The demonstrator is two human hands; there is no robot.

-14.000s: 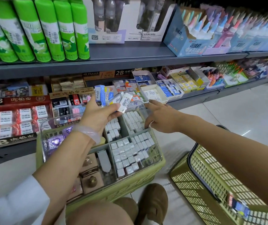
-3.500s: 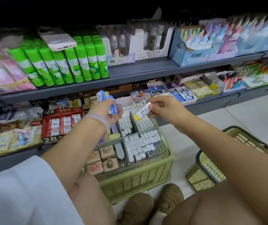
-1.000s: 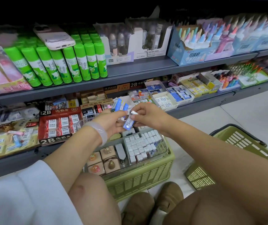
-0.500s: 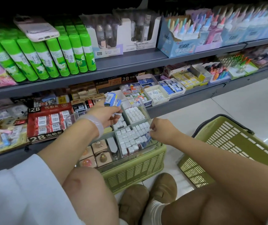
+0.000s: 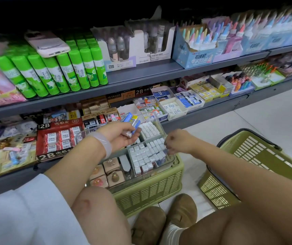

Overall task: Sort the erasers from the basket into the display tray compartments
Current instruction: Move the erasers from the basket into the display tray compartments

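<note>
A clear display tray (image 5: 161, 124) with compartments of small white erasers (image 5: 145, 154) sits on an overturned green basket (image 5: 150, 190). My left hand (image 5: 122, 133) hovers over the tray's back left and grips a few blue-sleeved erasers (image 5: 131, 121). My right hand (image 5: 178, 142) is at the tray's right edge with its fingers curled down at the near right compartment; an eraser between them cannot be made out.
A second green basket (image 5: 258, 163) stands on the floor to the right. Shelves behind hold eraser boxes (image 5: 173, 106), red 2B packs (image 5: 58, 138), green glue sticks (image 5: 62, 71) and a phone (image 5: 47, 44). My knees and brown shoes (image 5: 164, 220) are below.
My right hand has stayed low at the tray's right side after taking an eraser from my left hand one second ago. The left hand still holds its erasers. The view shifted slightly.
</note>
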